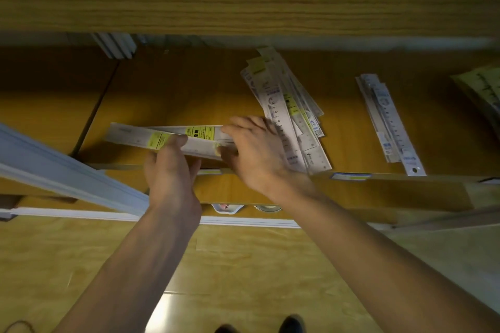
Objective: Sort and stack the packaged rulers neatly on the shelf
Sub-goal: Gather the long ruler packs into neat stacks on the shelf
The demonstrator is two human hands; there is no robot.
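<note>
Both hands worked at the front edge of the wooden shelf [167, 105]; the left hand [170, 167] had its thumb curled over the near long side of a small bundle of packaged rulers [162, 135] lying crosswise close to that edge, its other fingers tucked beneath where they could not be seen; the right hand [254, 149] closed round the bundle's right end, fingers bent over the top; a loose, fanned heap of rulers [286, 105] lay just beside that hand, running toward the back of the shelf, and a smaller pair [389, 121] lay well apart, nearer the right end; the step in hand looked to be squaring the held bundle; to do it well, the ends probably wanted tapping flush against the shelf, yellow labels all facing one way, with a grip light enough for the slippery sleeves to slide into line; the chief risk seemed to be the right wrist nudging the heap, or the bundle slipping over the front edge.
</note>
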